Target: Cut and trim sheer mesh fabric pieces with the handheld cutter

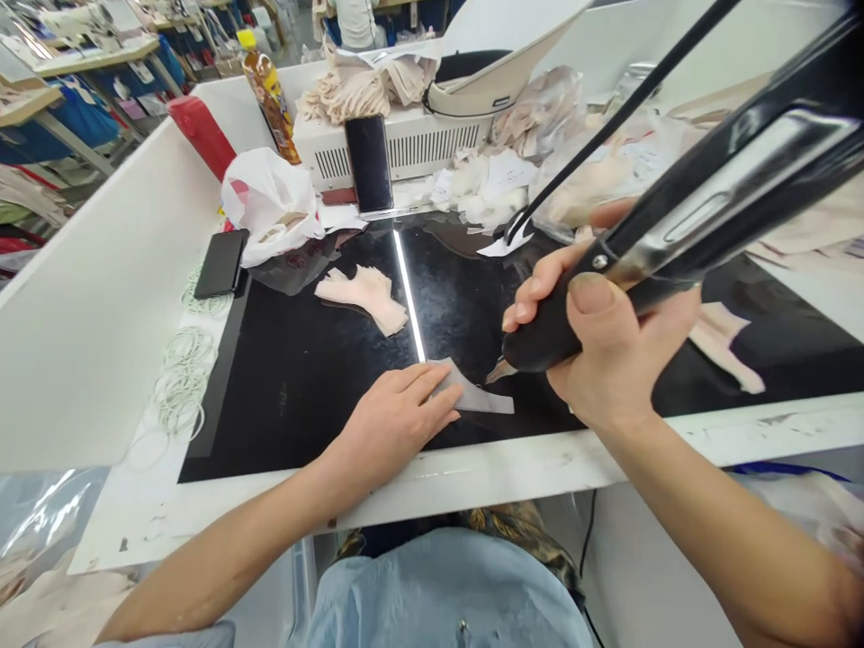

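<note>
My left hand [398, 414] lies with fingers flat on a small curved grey piece of thin material [476, 391], on the black mat [290, 369]. My right hand [607, 333] is closed around a black tool with a silver panel [729, 207], raised above the mat. Its far end leaves the picture at the upper right, so its exact kind is unclear. A pale pink fabric piece [364, 297] sits beyond my left hand. Another pale pink piece [725, 342] lies at the right, partly behind my right wrist.
Light elastic loops [181, 382] and a dark phone [221, 264] lie at the left. Along the back stand an upright phone [368, 165], a drink bottle [270, 99], a white plastic bag [270, 202] and a cream visor [482, 90]. A black cord [621, 121] slants across the right.
</note>
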Tool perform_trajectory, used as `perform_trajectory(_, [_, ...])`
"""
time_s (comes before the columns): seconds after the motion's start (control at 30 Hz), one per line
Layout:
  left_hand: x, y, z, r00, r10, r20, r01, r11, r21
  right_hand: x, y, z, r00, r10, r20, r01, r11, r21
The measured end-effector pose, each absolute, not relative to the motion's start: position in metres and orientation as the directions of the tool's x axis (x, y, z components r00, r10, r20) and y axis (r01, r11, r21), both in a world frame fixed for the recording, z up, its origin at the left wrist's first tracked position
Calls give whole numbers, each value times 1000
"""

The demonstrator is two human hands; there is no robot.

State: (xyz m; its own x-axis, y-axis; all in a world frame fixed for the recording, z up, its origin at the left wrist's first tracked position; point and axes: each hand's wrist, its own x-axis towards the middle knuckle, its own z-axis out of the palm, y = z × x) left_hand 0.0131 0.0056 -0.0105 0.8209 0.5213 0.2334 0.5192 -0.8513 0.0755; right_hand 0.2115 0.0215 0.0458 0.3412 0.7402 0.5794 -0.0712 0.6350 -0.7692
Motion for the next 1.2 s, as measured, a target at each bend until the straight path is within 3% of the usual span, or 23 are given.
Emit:
perform_trajectory(0.53, [12,7,-8,821,510,256,510,-857,73,233,3,41,382,690,614,-26,672,-740])
perform_trajectory(1.2, [11,7,-8,821,507,262,502,-860,90,234,-5,41,352,724,593,-42,645,-763])
